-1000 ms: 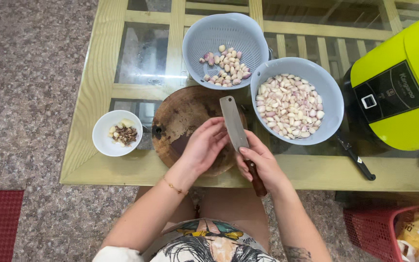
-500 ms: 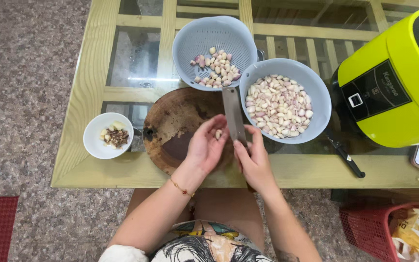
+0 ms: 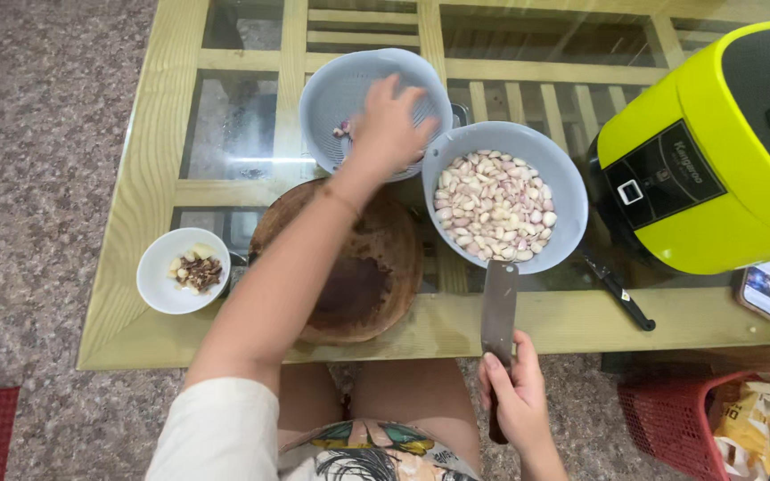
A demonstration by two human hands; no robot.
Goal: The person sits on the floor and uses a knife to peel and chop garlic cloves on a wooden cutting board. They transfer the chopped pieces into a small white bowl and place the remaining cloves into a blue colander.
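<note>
Left hand point(image 3: 389, 125): reaching into the colander point(image 3: 331, 98), fingers curled down among the unpeeled garlic cloves point(image 3: 342, 130); whether it has closed on any cannot be told. Right hand point(image 3: 517, 392): wrapped around the handle of a cleaver point(image 3: 498, 307), blade flat on the table edge, tip touching the bowl point(image 3: 572, 209).

Cloves: small, light, hard, papery-skinned, likely to roll; best pinched a few at a time with the fingertips. Colander: light plastic, likely to slide if pushed.

Cleaver: heavy, stiff, sharp; hold by the handle only.

Bowl: full of peeled cloves point(image 3: 492, 203), touching the colander. Chopping board point(image 3: 376, 267): round, wooden, bare, just in front of both, partly under the left forearm. Small white dish point(image 3: 158, 285): scraps, left, near the table point(image 3: 144, 178) corner. Yellow-green cooker point(image 3: 715, 151): right, close to the bowl. Open room: board, and glass to the left.
</note>
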